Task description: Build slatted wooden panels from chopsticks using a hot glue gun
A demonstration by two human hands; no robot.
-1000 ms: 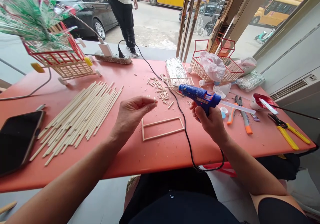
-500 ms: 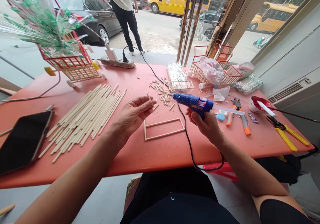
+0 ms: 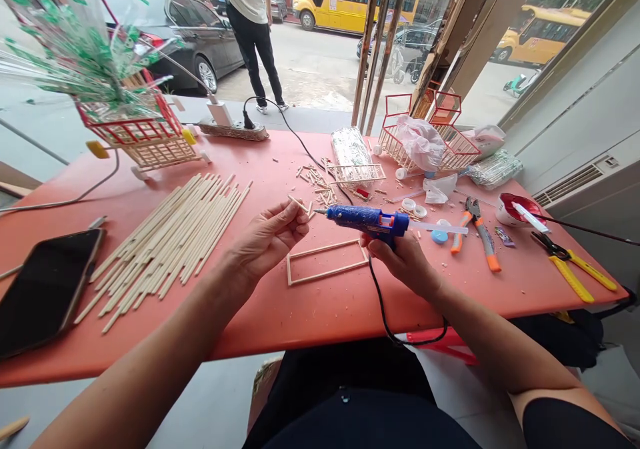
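Note:
Between thumb and fingers, my left hand (image 3: 273, 235) pinches a short wooden stick (image 3: 299, 203) above the red table (image 3: 240, 329). My right hand (image 3: 400, 259) is wrapped round the handle of a blue glue gun (image 3: 365, 219), whose nozzle points left, close to the stick's end; whether they touch I cannot tell. A clear glue stick (image 3: 440, 227) juts from the gun's back. Below and between the hands lies a rectangular frame of thin sticks (image 3: 327, 273). Short cut sticks (image 3: 317, 183) are scattered behind the gun.
Long sticks (image 3: 170, 242) and a phone (image 3: 47, 289) lie left. Stick carts stand at the back left (image 3: 150, 132) and back right (image 3: 430, 142). Orange-handled pliers (image 3: 483, 235), yellow-handled scissors (image 3: 573, 269) and a red bowl (image 3: 510, 212) are right. The gun's black cable hangs over the front edge.
The glue gun in my right hand has moved left and slightly down, its nozzle now near my left fingers. The stick in my left hand has tilted flatter.

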